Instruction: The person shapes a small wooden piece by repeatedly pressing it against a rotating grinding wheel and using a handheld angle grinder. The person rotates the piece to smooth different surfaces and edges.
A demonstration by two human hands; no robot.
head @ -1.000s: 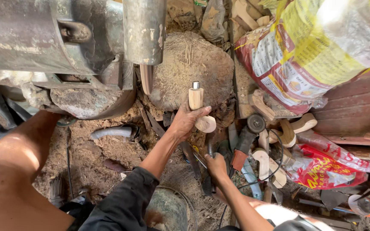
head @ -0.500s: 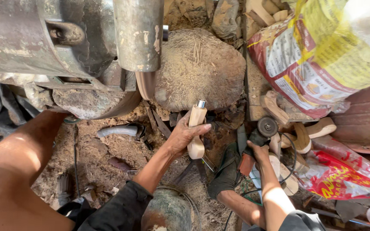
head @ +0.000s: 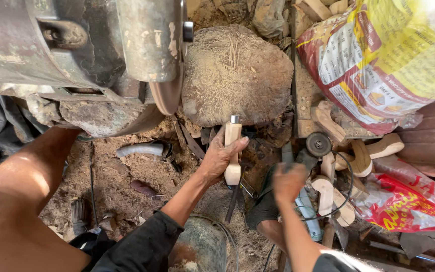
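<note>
Left hand at frame centre, fingers wrapped firmly around a pale turned wooden handle with a metal ferrule, held upright, ferrule end toward the brown sawdust-caked mound above, probably for a clear look at it. Right hand just right of centre, blurred, closing over the dark angle grinder with round disc; grip cannot be told. Unfinished curved wooden handles heaped at right beside printed plastic sacks, within easy reach.
</note>
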